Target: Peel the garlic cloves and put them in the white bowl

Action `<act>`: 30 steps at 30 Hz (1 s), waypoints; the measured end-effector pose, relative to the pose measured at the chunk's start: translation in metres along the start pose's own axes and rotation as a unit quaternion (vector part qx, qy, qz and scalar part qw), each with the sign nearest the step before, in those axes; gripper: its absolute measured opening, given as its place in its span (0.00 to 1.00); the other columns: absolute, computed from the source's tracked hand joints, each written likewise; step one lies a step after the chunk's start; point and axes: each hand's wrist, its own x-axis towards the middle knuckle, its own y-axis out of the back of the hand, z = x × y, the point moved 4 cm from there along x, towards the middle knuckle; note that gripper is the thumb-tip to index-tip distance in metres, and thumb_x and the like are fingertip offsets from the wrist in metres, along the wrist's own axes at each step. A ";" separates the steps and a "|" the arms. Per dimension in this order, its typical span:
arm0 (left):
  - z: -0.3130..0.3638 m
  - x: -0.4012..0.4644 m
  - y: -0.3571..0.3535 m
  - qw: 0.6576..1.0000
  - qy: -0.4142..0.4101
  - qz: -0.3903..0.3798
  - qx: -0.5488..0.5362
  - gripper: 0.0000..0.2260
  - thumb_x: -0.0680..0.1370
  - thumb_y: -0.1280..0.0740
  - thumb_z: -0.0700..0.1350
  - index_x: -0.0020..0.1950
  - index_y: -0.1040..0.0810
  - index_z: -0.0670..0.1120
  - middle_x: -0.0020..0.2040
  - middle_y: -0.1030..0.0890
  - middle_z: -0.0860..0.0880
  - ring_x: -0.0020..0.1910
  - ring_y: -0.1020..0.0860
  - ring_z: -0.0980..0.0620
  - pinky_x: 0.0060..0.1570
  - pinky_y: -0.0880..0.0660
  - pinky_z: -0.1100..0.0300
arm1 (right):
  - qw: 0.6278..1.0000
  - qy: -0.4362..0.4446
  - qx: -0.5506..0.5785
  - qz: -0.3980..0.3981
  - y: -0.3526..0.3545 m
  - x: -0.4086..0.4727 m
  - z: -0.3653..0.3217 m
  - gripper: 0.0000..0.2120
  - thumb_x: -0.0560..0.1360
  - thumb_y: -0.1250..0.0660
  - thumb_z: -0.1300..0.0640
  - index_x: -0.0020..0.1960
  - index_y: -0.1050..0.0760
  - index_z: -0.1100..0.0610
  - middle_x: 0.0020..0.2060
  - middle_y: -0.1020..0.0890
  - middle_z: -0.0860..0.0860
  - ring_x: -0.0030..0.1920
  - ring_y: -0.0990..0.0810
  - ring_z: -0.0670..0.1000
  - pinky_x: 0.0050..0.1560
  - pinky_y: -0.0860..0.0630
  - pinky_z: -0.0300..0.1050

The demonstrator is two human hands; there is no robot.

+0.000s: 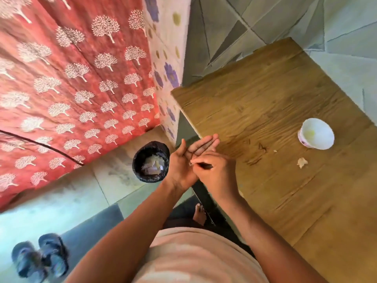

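We see both hands meet past the left edge of the wooden bench, above the floor. The left hand lies flat, palm up, fingers straight. The right hand has its fingertips drawn together on that palm, pinching a small pale bit; we cannot tell whether it is clove or skin. The white bowl stands well apart on the bench, a scrap of garlic skin near it. A black-lined bin sits on the floor just beside the left hand.
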 end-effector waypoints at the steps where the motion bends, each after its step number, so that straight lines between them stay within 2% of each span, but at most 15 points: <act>1: 0.014 -0.003 0.008 1.000 -0.005 0.009 -0.002 0.34 0.87 0.52 0.58 0.72 0.29 0.29 0.77 0.32 0.32 0.77 0.32 0.37 0.77 0.35 0.45 | 1.000 -0.001 -0.008 -0.003 -0.015 0.005 -0.006 0.05 0.68 0.22 0.68 0.41 0.14 0.59 0.38 0.13 0.51 0.39 0.16 0.48 0.42 0.19 0.48; 5: 0.067 -0.008 0.061 0.999 -0.023 0.035 -0.034 0.35 0.87 0.54 0.60 0.71 0.28 0.29 0.76 0.31 0.32 0.78 0.33 0.37 0.76 0.32 0.46 | 0.998 -0.032 -0.028 -0.038 -0.091 0.018 -0.013 0.06 0.70 0.23 0.69 0.39 0.17 0.60 0.37 0.15 0.52 0.39 0.18 0.48 0.42 0.20 0.46; 9: 0.108 0.002 0.139 0.994 -0.041 0.083 -0.064 0.36 0.87 0.53 0.61 0.72 0.30 0.29 0.76 0.31 0.32 0.77 0.32 0.37 0.70 0.26 0.48 | 0.993 -0.063 0.010 -0.103 -0.179 0.020 0.011 0.04 0.73 0.25 0.68 0.47 0.14 0.62 0.44 0.13 0.53 0.45 0.16 0.46 0.47 0.18 0.42; 12: 0.129 0.014 0.211 0.988 -0.054 0.127 -0.072 0.36 0.86 0.53 0.61 0.73 0.30 0.30 0.76 0.30 0.34 0.76 0.30 0.38 0.68 0.24 0.49 | 0.984 -0.106 0.067 -0.129 -0.246 0.016 0.048 0.05 0.76 0.28 0.67 0.51 0.15 0.63 0.47 0.14 0.52 0.47 0.16 0.44 0.46 0.18 0.39; 15: 0.141 0.033 0.294 0.977 -0.080 0.186 -0.072 0.35 0.86 0.55 0.61 0.73 0.31 0.31 0.75 0.29 0.35 0.76 0.29 0.40 0.71 0.26 0.49 | 0.976 -0.129 0.107 -0.140 -0.324 0.007 0.101 0.05 0.78 0.29 0.66 0.52 0.15 0.64 0.47 0.15 0.52 0.49 0.16 0.42 0.45 0.16 0.41; 18: 0.147 0.062 0.395 0.957 -0.095 0.262 -0.077 0.34 0.86 0.56 0.61 0.73 0.29 0.35 0.74 0.26 0.36 0.75 0.28 0.41 0.73 0.31 0.47 | 0.977 -0.116 0.108 -0.141 -0.408 -0.011 0.165 0.05 0.78 0.29 0.66 0.52 0.15 0.64 0.48 0.14 0.53 0.50 0.16 0.43 0.49 0.17 0.44; 20: 0.152 0.081 0.470 0.942 -0.102 0.315 -0.060 0.34 0.86 0.57 0.62 0.74 0.28 0.38 0.75 0.26 0.39 0.76 0.29 0.42 0.76 0.35 0.45 | 0.982 -0.082 0.102 -0.138 -0.466 -0.027 0.210 0.06 0.78 0.29 0.66 0.53 0.15 0.65 0.50 0.13 0.54 0.52 0.15 0.47 0.54 0.18 0.45; 22: 0.157 0.096 0.530 0.931 -0.096 0.351 -0.039 0.34 0.86 0.58 0.64 0.77 0.30 0.41 0.77 0.28 0.40 0.78 0.32 0.42 0.77 0.38 0.44 | 0.980 -0.038 0.094 -0.174 -0.516 -0.045 0.247 0.09 0.79 0.31 0.67 0.58 0.16 0.65 0.56 0.14 0.57 0.59 0.16 0.50 0.63 0.21 0.46; 24: 0.161 0.107 0.581 0.920 -0.097 0.377 -0.035 0.37 0.84 0.58 0.68 0.78 0.30 0.45 0.77 0.28 0.42 0.77 0.31 0.42 0.77 0.37 0.42 | 0.956 -0.021 0.103 -0.274 -0.569 -0.068 0.283 0.15 0.82 0.36 0.62 0.67 0.21 0.64 0.67 0.20 0.57 0.70 0.23 0.52 0.72 0.28 0.51; 26: 0.163 0.109 0.613 0.913 -0.109 0.388 -0.068 0.38 0.81 0.55 0.72 0.79 0.32 0.47 0.75 0.28 0.43 0.74 0.29 0.41 0.75 0.35 0.39 | 0.921 -0.069 0.095 -0.371 -0.610 -0.088 0.322 0.21 0.86 0.43 0.52 0.76 0.29 0.58 0.76 0.30 0.55 0.79 0.36 0.51 0.78 0.38 0.57; 28: 0.163 0.111 0.634 0.908 -0.120 0.386 -0.111 0.38 0.80 0.51 0.74 0.82 0.37 0.50 0.77 0.31 0.41 0.72 0.27 0.39 0.71 0.31 0.36 | 0.902 -0.151 0.055 -0.401 -0.638 -0.093 0.361 0.28 0.85 0.49 0.42 0.79 0.35 0.57 0.81 0.39 0.54 0.82 0.47 0.53 0.80 0.46 0.60; 30: 0.168 0.110 0.649 0.902 -0.118 0.405 -0.091 0.38 0.80 0.51 0.74 0.83 0.40 0.53 0.82 0.39 0.42 0.73 0.27 0.40 0.63 0.24 0.41 | 0.910 -0.183 0.015 -0.372 -0.651 -0.090 0.380 0.35 0.83 0.52 0.36 0.79 0.36 0.60 0.82 0.42 0.55 0.83 0.50 0.54 0.81 0.47 0.57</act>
